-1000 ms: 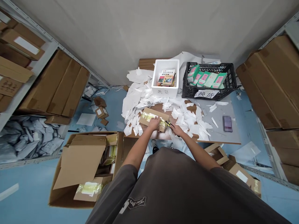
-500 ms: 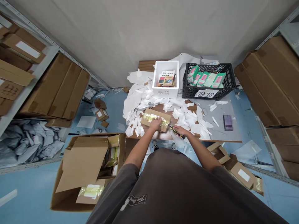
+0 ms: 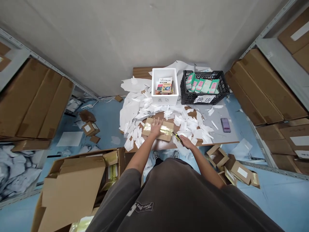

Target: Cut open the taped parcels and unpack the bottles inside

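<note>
A small cardboard box (image 3: 147, 127) with shiny yellowish tape lies on the table near its front edge. My left hand (image 3: 156, 126) rests flat on the box's top with fingers spread. In my right hand (image 3: 186, 141) is a yellow and black box cutter (image 3: 178, 138), its tip at the box's right end. I cannot tell whether the blade is in the tape. Torn white paper scraps (image 3: 190, 124) lie around the box.
Behind stand a white bin (image 3: 165, 100) of books and a black crate (image 3: 227, 90) of green boxes. A phone (image 3: 225, 125) lies at the right. A large open carton (image 3: 70, 187) is at lower left, small boxes (image 3: 241, 172) at lower right. Shelves flank both sides.
My left hand has gone from gripping the box's near edge to lying spread on its top. The box cutter stays at the right end. The whole view has shifted.
</note>
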A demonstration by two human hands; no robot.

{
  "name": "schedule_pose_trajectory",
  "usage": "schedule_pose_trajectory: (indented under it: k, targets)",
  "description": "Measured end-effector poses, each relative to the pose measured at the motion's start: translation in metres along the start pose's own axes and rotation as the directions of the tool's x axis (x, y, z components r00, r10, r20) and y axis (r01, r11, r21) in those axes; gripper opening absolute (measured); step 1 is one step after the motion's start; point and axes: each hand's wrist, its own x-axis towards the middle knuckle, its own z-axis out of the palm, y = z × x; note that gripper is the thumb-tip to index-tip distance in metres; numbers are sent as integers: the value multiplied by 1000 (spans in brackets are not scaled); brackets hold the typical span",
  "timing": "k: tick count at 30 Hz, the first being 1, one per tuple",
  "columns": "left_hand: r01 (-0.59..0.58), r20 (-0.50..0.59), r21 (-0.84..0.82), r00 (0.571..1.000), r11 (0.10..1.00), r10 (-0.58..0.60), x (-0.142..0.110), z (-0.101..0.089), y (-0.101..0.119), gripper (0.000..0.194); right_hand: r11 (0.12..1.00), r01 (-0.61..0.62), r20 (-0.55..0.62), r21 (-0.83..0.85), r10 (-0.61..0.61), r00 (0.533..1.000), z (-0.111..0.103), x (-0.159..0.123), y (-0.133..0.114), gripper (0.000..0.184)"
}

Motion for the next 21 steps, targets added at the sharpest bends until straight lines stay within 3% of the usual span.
schedule_pose_trajectory:
  k: [3,6,9,12,21]
  targets:
    - [26,27,18,999,1000,-26,12,4,-2,139,998,15,-89,-57,-20,996,6,0,-8,35]
    - [12,18,13,1000,1000,-12,17,4,-4,119,984,3,-158,-180,-31,987,10,2,-15,31]
    - [-34,-34,7,999,999,35,12,3,-10,101,960,4,-159,-281,-50,986,13,4,-23,33]
    - [-66,-75,-20,995,998,64,4,6,-16,96,926,-11,-166,-377,-55,985,16,6,-30,38]
    - [-152,-253,-19,957,988,142,0,33,-24,74,837,-44,-204,-545,-82,975,28,6,-38,43]
